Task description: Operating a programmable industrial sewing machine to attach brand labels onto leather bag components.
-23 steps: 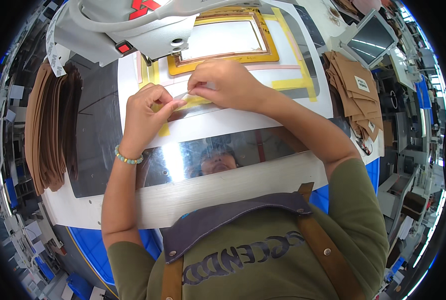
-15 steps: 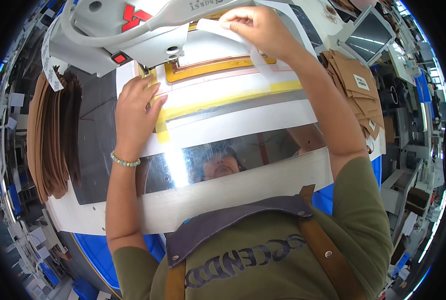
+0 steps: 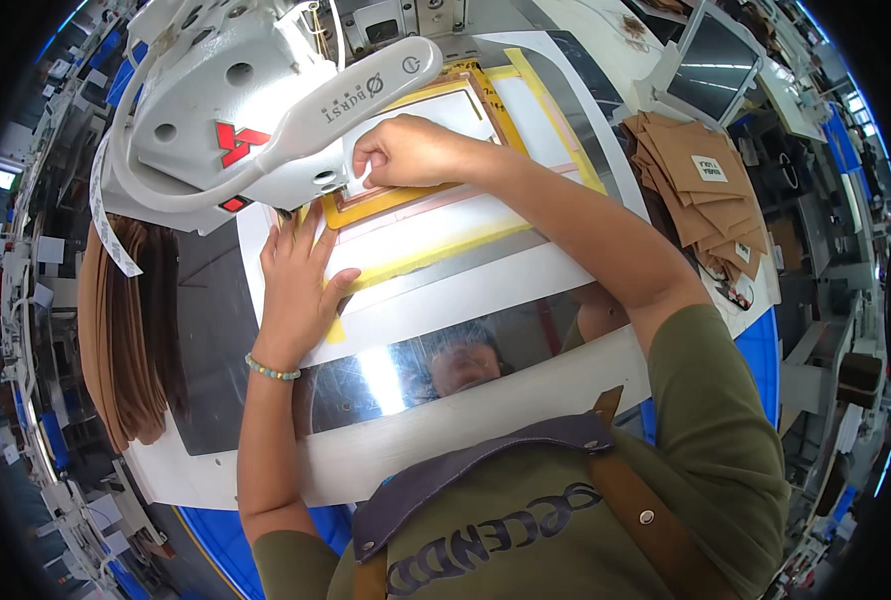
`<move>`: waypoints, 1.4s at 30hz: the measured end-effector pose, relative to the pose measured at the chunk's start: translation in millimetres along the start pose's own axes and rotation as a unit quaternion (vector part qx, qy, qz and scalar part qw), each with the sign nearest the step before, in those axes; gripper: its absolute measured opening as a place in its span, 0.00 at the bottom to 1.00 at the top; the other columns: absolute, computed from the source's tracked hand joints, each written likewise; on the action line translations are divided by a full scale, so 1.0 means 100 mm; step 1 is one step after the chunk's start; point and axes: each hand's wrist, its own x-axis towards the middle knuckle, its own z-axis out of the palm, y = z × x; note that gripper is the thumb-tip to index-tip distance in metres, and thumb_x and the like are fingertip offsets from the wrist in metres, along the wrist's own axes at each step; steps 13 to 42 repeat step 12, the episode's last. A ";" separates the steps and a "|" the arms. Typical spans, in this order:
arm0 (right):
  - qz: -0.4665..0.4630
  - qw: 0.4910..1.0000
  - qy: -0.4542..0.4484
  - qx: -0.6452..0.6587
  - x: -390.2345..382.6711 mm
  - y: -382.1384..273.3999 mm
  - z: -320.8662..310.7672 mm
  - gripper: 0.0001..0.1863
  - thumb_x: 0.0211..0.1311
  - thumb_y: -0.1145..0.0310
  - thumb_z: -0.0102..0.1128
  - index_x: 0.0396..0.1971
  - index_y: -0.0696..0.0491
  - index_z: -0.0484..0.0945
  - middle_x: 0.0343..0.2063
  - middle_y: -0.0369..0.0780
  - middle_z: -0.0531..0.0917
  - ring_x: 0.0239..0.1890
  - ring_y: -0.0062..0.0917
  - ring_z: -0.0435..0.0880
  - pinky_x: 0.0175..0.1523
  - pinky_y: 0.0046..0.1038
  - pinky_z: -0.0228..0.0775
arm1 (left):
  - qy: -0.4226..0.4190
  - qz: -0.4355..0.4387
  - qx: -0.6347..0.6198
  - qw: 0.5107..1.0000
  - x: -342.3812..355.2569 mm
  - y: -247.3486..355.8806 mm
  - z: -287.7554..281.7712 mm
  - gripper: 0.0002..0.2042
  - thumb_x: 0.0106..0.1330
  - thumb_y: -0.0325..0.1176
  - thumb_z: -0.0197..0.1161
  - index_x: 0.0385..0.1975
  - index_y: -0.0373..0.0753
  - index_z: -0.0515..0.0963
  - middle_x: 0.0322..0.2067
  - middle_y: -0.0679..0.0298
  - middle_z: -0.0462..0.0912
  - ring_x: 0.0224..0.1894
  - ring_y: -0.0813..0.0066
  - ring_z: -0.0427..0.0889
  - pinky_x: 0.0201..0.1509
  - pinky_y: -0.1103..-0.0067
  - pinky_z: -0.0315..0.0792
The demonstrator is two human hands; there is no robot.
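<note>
My left hand (image 3: 298,270) lies with its fingers spread on the left edge of a white template sheet (image 3: 406,238) trimmed with yellow tape. Its fingertips are close under the head of a white sewing machine (image 3: 181,150). Beside the machine head, my right hand (image 3: 406,155) is bent over a yellow rectangular frame (image 3: 366,212). The right fingers are pinched together; what they hold, if anything, is hidden. Inside the frame is a white surface (image 3: 456,112) with a brown border.
On the left stands a stack of brown pieces (image 3: 126,340). More flat brown pieces (image 3: 686,190) with white labels lie to the right, near a screen (image 3: 711,65). A shiny metal plate (image 3: 506,350) runs along the front of the table.
My right hand has moved left and nearer, toward the machine head. The translucent white strip it held is out of sight. My left hand stays spread on the sheet; the whole view has shifted.
</note>
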 end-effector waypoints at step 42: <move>-0.005 0.999 -0.031 0.037 0.16 0.63 -0.57 0.16 0.57 0.57 0.79 0.43 0.45 0.91 0.40 0.39 0.91 0.45 0.29 0.89 0.51 0.31 0.78 | 0.008 -0.051 -0.003 0.999 0.04 0.07 0.05 0.31 0.76 0.53 0.58 0.70 0.37 0.74 0.78 0.48 0.62 0.82 0.48 0.51 0.82 0.50 0.43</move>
